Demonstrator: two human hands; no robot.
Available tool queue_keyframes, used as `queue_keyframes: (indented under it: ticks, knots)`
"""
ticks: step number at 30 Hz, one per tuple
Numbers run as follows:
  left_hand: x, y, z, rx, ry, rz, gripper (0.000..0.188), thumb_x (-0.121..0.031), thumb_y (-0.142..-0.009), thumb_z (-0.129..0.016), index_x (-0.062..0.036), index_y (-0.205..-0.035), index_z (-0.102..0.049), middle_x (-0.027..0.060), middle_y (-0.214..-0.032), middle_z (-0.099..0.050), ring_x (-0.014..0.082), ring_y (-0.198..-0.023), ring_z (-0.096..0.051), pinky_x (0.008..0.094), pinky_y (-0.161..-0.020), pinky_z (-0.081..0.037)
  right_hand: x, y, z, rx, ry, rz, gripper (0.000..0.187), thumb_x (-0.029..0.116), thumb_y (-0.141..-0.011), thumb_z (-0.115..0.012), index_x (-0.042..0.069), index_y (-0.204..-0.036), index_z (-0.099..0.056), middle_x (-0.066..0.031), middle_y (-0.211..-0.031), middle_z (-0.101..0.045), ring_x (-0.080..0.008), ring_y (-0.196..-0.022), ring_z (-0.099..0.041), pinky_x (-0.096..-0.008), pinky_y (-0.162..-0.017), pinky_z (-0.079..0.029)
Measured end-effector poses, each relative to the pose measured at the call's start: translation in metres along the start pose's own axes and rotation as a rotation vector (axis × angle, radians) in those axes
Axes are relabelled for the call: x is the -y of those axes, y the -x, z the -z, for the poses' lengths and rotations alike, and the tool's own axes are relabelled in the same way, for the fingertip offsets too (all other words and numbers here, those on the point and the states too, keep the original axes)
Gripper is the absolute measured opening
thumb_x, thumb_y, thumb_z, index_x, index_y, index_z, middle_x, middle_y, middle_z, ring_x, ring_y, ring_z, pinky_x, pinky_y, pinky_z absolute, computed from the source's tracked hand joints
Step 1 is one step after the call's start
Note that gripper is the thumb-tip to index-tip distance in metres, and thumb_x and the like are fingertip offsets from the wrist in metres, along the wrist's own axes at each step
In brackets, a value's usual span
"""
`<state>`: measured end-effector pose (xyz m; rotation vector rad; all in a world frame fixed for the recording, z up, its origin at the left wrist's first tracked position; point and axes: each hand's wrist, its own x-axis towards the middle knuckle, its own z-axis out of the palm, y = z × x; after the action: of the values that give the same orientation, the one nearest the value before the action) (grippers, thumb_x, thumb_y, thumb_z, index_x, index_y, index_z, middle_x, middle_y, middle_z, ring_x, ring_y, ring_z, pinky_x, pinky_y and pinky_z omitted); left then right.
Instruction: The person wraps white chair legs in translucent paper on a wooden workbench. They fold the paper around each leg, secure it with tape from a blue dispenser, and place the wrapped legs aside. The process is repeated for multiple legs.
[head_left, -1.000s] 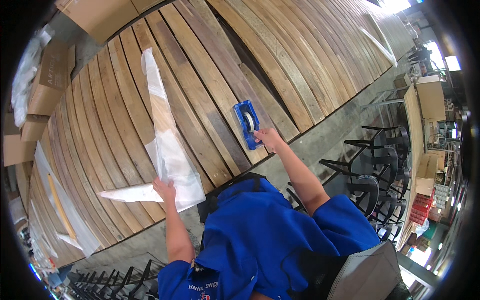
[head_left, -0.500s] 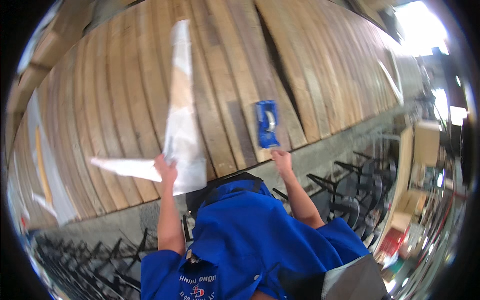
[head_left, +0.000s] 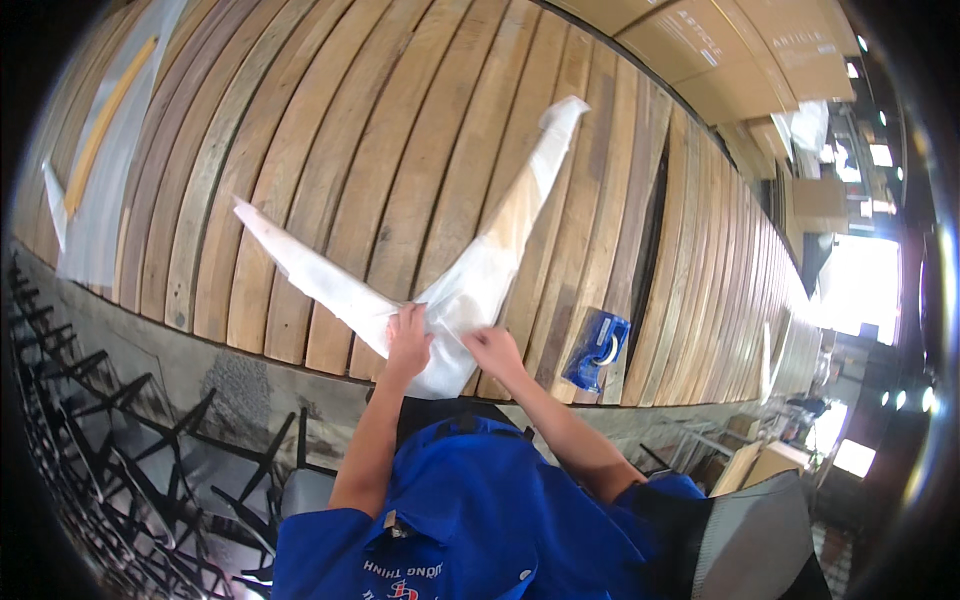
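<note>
A V-shaped piece in white translucent wrap [head_left: 455, 315] lies on the slatted wooden table, its two arms pointing away from me and its corner at the near edge. My left hand [head_left: 408, 340] grips the wrap near the corner, with the fingers bent over it. Just right of it, my right hand [head_left: 492, 352] is closed in a pinch against the wrap; whatever sits between those fingertips is too small to make out. A blue tape dispenser [head_left: 597, 352] with a roll of tape rests on the table, to the right of my right hand.
On the slatted table [head_left: 330, 150], a sheet of white wrap [head_left: 100, 225] at far left carries a curved yellowish wooden piece [head_left: 112, 120]. Cardboard boxes [head_left: 690, 45] are stacked beyond the far right edge. Black metal frames [head_left: 170, 480] crowd the floor at lower left.
My right hand has moved from beside the tape dispenser to the wrapped piece, close to my left hand. My view has turned, so the table and dispenser appear shifted.
</note>
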<state>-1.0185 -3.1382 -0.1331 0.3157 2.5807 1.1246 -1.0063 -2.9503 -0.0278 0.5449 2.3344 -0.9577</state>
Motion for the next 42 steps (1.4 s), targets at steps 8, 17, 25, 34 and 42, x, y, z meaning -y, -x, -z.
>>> queue_keyframes:
  ticks: [8, 17, 25, 34, 42]
  knots:
    - [0.018, 0.005, 0.008, -0.014, 0.034, -0.083, 0.064, -0.012, -0.081, -0.07, -0.0061, -0.141, -0.046, 0.0123, -0.14, -0.044, 0.0361, -0.118, -0.046, 0.0491, -0.096, -0.039, 0.132, -0.126, -0.042, 0.093, 0.683, -0.046, 0.044, 0.038, -0.078, -0.068, 0.005, -0.108, -0.074, -0.0165, -0.113, -0.073, -0.0342, -0.107, -0.069, -0.0474, -0.085, -0.054]
    - [0.023, 0.001, 0.0, -0.109, -0.022, -0.144, 0.053, -0.011, -0.083, -0.063, -0.0071, -0.134, -0.051, 0.0091, -0.134, -0.05, 0.0316, -0.112, -0.049, 0.0449, -0.091, -0.04, 0.112, -0.104, -0.027, 0.243, 0.73, -0.25, 0.06, 0.053, -0.082, -0.068, 0.001, -0.114, -0.071, -0.0193, -0.115, -0.071, -0.0345, -0.11, -0.068, -0.0467, -0.092, -0.052]
    - [0.013, 0.003, -0.012, 0.074, -0.119, -0.073, 0.053, -0.013, -0.082, -0.068, -0.0091, -0.133, -0.053, 0.0074, -0.135, -0.049, 0.0322, -0.114, -0.048, 0.0463, -0.094, -0.038, 0.033, -0.078, -0.043, -0.014, 0.524, -0.249, 0.073, 0.069, -0.085, -0.06, 0.0, -0.102, -0.074, -0.0227, -0.101, -0.073, -0.0388, -0.099, -0.071, -0.0478, -0.085, -0.055]
    - [0.005, -0.001, -0.002, 0.036, -0.152, -0.122, 0.06, -0.008, -0.079, -0.072, -0.0102, -0.135, -0.051, 0.0126, -0.139, -0.047, 0.0408, -0.121, -0.045, 0.0536, -0.105, -0.035, -0.049, -0.058, -0.05, -0.063, 0.385, -0.018, 0.065, 0.067, -0.086, -0.059, 0.004, -0.091, -0.077, -0.0182, -0.093, -0.074, -0.0342, -0.091, -0.073, -0.0466, -0.075, -0.057]
    - [0.0, 0.003, -0.041, -0.012, -0.489, -0.123, 0.056, -0.01, -0.088, -0.06, -0.0006, -0.141, -0.045, 0.0257, -0.148, -0.043, 0.0444, -0.138, -0.039, 0.0576, -0.111, -0.029, -0.185, 0.057, 0.073, -0.414, 0.069, 0.319, 0.027, 0.036, -0.081, -0.074, 0.011, -0.093, -0.071, -0.0112, -0.101, -0.069, -0.0286, -0.105, -0.065, -0.0438, -0.087, -0.052]
